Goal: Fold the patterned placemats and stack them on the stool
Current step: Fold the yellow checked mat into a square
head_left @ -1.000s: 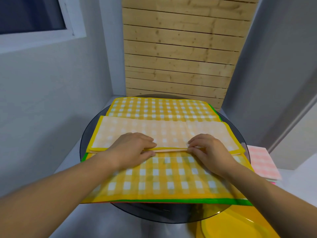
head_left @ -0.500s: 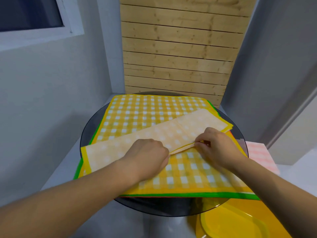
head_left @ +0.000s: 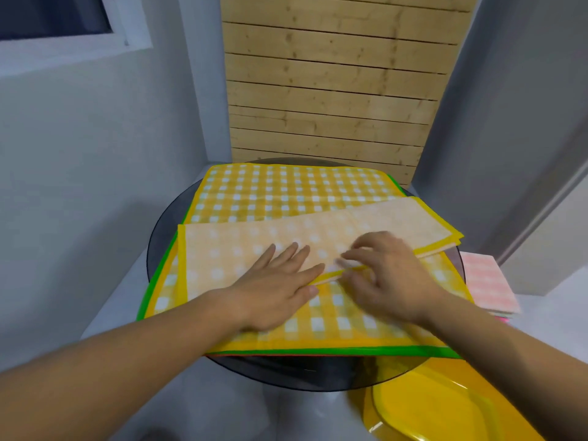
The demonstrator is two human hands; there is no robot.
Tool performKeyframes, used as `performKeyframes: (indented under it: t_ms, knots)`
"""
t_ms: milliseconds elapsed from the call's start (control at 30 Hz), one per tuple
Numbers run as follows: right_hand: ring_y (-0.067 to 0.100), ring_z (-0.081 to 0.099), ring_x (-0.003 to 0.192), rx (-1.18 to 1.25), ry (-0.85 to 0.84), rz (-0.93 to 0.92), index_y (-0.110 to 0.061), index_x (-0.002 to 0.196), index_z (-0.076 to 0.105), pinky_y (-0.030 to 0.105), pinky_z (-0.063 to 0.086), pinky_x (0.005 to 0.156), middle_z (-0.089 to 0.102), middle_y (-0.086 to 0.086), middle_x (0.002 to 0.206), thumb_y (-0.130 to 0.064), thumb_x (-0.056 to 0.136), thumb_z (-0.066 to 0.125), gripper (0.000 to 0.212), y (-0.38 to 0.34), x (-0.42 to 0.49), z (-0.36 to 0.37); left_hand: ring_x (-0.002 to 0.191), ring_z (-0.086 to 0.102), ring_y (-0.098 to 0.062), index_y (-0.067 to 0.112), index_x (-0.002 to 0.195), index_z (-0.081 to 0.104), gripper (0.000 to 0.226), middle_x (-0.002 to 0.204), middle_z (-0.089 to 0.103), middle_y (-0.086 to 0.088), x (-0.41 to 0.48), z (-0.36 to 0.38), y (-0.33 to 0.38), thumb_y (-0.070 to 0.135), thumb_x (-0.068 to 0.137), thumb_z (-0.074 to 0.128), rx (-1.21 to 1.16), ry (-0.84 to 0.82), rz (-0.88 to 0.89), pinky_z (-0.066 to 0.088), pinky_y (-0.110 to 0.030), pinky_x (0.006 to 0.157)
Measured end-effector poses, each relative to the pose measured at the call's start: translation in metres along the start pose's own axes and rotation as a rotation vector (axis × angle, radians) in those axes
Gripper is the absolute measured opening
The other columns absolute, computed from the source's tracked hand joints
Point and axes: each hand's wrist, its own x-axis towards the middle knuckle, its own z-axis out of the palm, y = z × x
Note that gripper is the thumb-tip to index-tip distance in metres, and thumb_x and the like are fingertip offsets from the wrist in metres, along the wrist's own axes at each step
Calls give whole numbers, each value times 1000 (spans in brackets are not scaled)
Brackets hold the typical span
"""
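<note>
Dark glass table (head_left: pixel 165 240), mid-frame: flat left hand (head_left: pixel 273 291) pins folded placemat (head_left: pixel 229 253) while right hand (head_left: pixel 385 278) pinches its edge for folding.

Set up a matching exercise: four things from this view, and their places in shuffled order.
1 left hand
2 right hand
3 pink checked stack
4 yellow plastic piece

A right of the round table
B pinching the folded mat's near edge
C below the table's near right rim
D flat on the folded mat

Pairs: 1-D, 2-B, 3-A, 4-C
</note>
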Motion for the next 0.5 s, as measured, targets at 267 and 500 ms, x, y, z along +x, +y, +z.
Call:
performKeyframes:
  t_ms: [267,500]
  knots:
    - [2,-11,149,166,-393,78,-23,158,11,22,-8,120,-3,-11,164,-48,104,21,61,4,-13,13,143,-39,-10,50,150,-21,57,159,-34,8,1,8,-3,63,100,3,128,1,33,-18,-43,121]
    - [17,-10,152,-8,-395,405,-11,158,3,30,-5,121,-9,4,165,-45,105,15,64,78,-20,-2,142,-40,-11,59,146,-20,54,160,-34,8,-3,5,-1,66,98,4,126,-11,46,-19,-44,120]
